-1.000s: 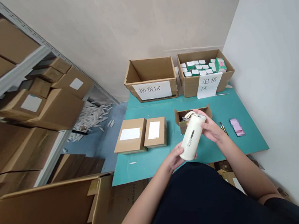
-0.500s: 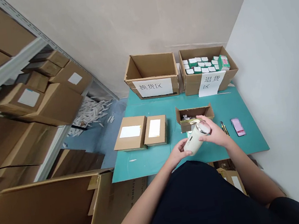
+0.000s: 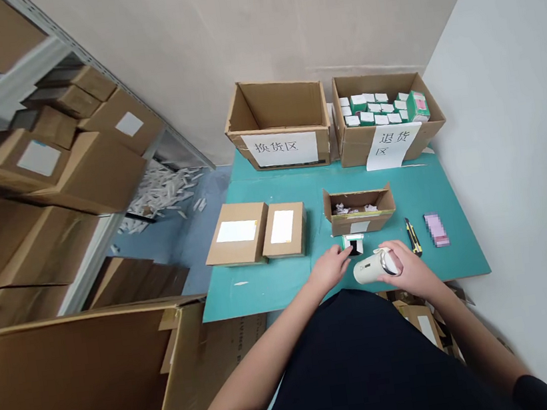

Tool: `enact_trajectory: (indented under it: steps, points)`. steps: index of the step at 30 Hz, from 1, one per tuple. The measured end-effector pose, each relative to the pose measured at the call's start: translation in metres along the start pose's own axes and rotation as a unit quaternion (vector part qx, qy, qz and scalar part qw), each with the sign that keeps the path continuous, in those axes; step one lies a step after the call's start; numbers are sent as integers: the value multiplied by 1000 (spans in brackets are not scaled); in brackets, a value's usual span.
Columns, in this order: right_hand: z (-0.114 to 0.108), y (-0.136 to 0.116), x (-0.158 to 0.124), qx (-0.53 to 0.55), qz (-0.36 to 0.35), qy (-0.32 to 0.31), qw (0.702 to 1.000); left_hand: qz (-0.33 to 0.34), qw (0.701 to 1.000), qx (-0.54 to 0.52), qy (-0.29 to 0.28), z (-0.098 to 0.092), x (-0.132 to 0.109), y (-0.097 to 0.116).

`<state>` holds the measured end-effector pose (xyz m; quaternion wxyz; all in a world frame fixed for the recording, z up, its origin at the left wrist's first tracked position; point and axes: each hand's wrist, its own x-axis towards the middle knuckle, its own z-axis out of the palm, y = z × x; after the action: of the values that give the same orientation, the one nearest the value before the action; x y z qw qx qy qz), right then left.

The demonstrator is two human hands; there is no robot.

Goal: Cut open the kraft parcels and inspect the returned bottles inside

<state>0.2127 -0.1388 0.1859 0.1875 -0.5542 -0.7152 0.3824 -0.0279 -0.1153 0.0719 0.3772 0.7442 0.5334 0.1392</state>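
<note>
A cream-coloured tumbler (image 3: 369, 270) with a shiny metal rim and a small strap lies tilted nearly sideways, low over the front of the table. My right hand (image 3: 405, 268) is wrapped round its lid end. To the left, my left hand (image 3: 331, 268) has its fingers at the left side of a small white and green box (image 3: 357, 241), one fingertip at the dark opening. That box's open end faces me. Right behind it stands a low open cardboard box (image 3: 362, 221) with crumpled white paper scraps inside.
Two closed cartons (image 3: 284, 230) sit left on the green table (image 3: 265, 293). At the back stand an open carton (image 3: 281, 153) and another carton (image 3: 352, 147) holding several green-white boxes. A utility knife (image 3: 413, 237) and a phone (image 3: 437, 229) lie right. Shelving (image 3: 53, 59) rises left.
My left hand has let go of the tumbler's base and moved to the small white and green box. My right hand has lowered the tumbler and tipped it nearly sideways.
</note>
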Motion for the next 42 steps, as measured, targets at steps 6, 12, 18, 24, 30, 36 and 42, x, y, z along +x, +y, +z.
enact_trajectory:
  steps: [6, 12, 18, 24, 30, 36, 42]
  points:
    - [6, 6, 3, -14, -17, -18, 1000, -32, 992, 119, -33, 4, 23, 8]
    - [8, -1, 10, 7, -14, -6, 1000, -68, 992, 103, -1, 6, 33, 1]
    - [11, -4, 14, 17, -11, 7, 1000, -92, 994, 67, 9, 9, 39, -11]
    - [20, -1, 12, 14, -22, 37, 999, -62, 997, -28, 43, 17, 41, -27]
    - [27, 1, 20, 16, -57, 89, 994, -26, 996, -76, 22, 22, 42, -39]
    - [30, 18, 50, 41, -63, 149, 986, -3, 985, -167, 32, 27, 47, -48]
    - [24, 30, 60, 27, -68, 118, 990, 11, 981, -191, 44, 33, 47, -61]
